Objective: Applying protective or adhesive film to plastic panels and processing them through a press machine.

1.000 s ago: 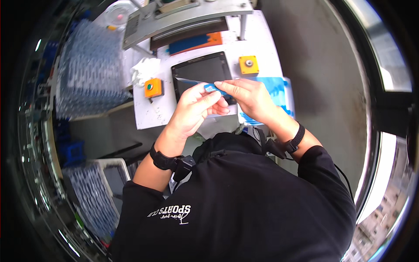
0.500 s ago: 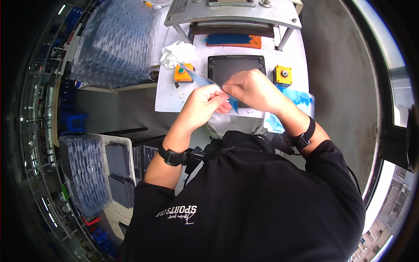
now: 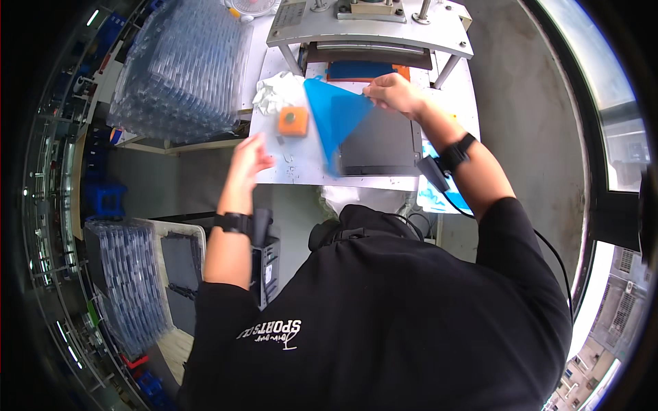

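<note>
A blue translucent film sheet [image 3: 334, 113] hangs by one corner from my right hand [image 3: 392, 94], whose fingers are pinched together on it. The film slants down and left over a dark flat panel [image 3: 384, 144] on the white table. My left hand [image 3: 250, 159] is off the table's left front corner, blurred by motion, and no object shows in it. Nearest to it on the table is an orange button box [image 3: 293, 122], also smeared. Beyond the panel, a blue piece [image 3: 362, 70] lies on an orange base under the metal press [image 3: 370, 31].
Crumpled white cloth [image 3: 277, 92] lies at the table's left side. Stacked clear plastic trays [image 3: 181, 75] fill the far left, with more trays [image 3: 130, 274] lower left. Blue and white film sheets [image 3: 439, 198] lie at the right front edge. Dark panels [image 3: 181, 257] stand in a bin.
My hands were together at the film over the front of the panel. Now the right has carried the film away and forward, while the left has let go and moved left.
</note>
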The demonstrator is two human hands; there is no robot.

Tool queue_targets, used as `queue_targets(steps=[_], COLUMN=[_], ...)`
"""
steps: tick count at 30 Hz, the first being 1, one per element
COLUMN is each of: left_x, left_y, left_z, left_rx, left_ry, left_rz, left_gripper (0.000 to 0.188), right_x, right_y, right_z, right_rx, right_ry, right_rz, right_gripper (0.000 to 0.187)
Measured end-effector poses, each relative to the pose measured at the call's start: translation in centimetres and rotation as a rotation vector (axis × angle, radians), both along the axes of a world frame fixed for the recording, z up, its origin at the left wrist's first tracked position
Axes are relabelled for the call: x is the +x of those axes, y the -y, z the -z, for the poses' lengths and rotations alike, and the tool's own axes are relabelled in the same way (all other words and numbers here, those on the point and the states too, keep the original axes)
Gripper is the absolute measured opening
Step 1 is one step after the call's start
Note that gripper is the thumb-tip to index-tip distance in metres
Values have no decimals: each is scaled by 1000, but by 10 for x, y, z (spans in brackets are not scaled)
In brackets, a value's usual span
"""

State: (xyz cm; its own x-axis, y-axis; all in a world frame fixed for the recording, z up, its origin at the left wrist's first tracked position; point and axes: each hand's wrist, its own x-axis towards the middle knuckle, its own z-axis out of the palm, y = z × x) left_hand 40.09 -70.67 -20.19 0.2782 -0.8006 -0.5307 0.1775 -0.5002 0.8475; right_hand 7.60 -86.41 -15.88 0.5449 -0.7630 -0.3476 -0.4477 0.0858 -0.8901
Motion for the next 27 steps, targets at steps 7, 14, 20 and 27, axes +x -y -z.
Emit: queue_targets(steps=[7,14,20,27], left_x=[212,-32,-114,-115], left_y=[-110,-63,-35,-22], left_z=[51,-57,41,65], left_rx=[-232,-379,-611,-476], left_ry=[201,1077,1093,1173], left_rz=[-1057,853,980,1044], left_gripper=[12,15,16,17], right_x=[38,-79,-77,-88], right_y=[24,-45,-97,-123], right_z=[101,126,162,175], right_rx=[-33,11,84,-211], right_ry=[54,37,-24,-165], right_rz=[335,697,881,769], right_gripper=[23,29,27,22])
